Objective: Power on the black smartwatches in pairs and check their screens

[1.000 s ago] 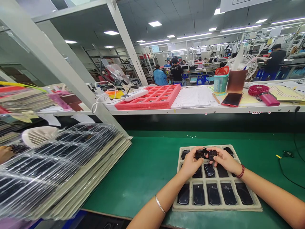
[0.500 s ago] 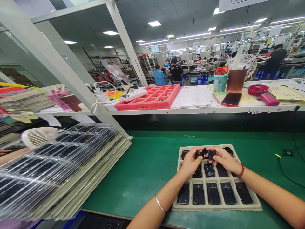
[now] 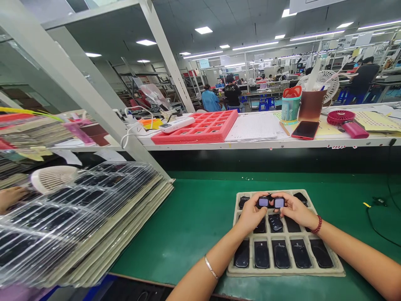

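Over the back part of a cream tray (image 3: pixel 326 271), my left hand (image 3: pixel 253 214) pinches a small black square device (image 3: pixel 263 202) whose face shows pale violet. My right hand (image 3: pixel 296 210) grips a similar device (image 3: pixel 278 203) close beside it, also with a pale violet face. The tray lies on the green table and has rows of compartments holding flat dark pieces, such as a rounded black one (image 3: pixel 261 255) in the front row. My hands partly hide the back row.
Left of the tray stands a tall stack of trays (image 3: pixel 125 221) with clear plastic covers. A shelf (image 3: pixel 244 145) behind holds a red foam tray (image 3: pixel 200 131), papers, a phone (image 3: pixel 305 130) and a cup. A person's hand (image 3: pixel 12 197) shows at far left.
The faces of the two held devices have turned from dark to pale violet. My hands have hardly moved. At far left, the other person's hand has come further into view.
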`<state>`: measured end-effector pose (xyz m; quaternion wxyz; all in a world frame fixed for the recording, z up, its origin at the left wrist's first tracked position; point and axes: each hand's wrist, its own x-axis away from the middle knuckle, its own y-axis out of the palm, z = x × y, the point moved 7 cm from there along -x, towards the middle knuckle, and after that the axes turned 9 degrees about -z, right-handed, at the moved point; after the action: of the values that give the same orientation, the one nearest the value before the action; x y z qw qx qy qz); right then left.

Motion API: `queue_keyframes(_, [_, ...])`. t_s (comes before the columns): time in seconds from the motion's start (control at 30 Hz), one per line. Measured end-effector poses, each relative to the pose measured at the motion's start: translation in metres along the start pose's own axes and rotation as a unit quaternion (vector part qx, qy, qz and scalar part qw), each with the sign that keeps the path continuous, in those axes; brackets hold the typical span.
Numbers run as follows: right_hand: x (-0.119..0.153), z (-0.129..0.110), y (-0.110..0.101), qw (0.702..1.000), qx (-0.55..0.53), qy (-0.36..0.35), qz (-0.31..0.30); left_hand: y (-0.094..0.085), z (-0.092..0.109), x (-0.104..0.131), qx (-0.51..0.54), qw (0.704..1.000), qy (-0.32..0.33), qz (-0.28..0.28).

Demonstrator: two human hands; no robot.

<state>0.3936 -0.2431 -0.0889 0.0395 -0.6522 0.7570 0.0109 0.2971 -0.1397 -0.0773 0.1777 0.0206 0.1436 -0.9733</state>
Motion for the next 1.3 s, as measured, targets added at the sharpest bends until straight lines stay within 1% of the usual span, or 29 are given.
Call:
queue_keyframes(0.1, [-0.0005, 0.0025, -0.0006, 1.000, 0.008, 0.003, 0.002, -0.0007, 0.0013, -0.0006, 0.023, 0.999, 0.036, 0.002])
queue_keyframes(0.17, [-0.0009, 0.0037, -0.0009, 1.000, 0.009, 0.002, 0.002, -0.0011, 0.0016, -0.0006, 0.029, 0.999, 0.044, 0.004])
queue_keyframes(0.6, [-0.0003, 0.0029, 0.0003, 1.000, 0.006, 0.001, 0.000, 0.0004, 0.0041, 0.0003, 0.016, 1.000, 0.023, 0.000])
queue_keyframes(0.77, [-0.0008, 0.0051, -0.0006, 1.000, 0.004, -0.002, -0.003, 0.0016, 0.0011, 0.0008, -0.002, 1.000, -0.004, -0.006])
queue_keyframes(0.9, [-0.0006, 0.0056, -0.0010, 1.000, 0.008, -0.007, -0.001, 0.0013, 0.0025, 0.0008, 0.005, 1.000, 0.020, -0.004])
queue_keyframes(1.03, [0.0002, 0.0049, 0.0007, 1.000, 0.000, 0.005, -0.006, 0.0003, 0.0003, 0.0008, -0.004, 1.000, 0.009, 0.004])
queue_keyframes(1.3, [0.0012, 0.0003, 0.0017, 1.000, -0.011, 0.011, -0.001, -0.0003, 0.0018, 0.0000, 0.011, 0.999, 0.033, 0.000])
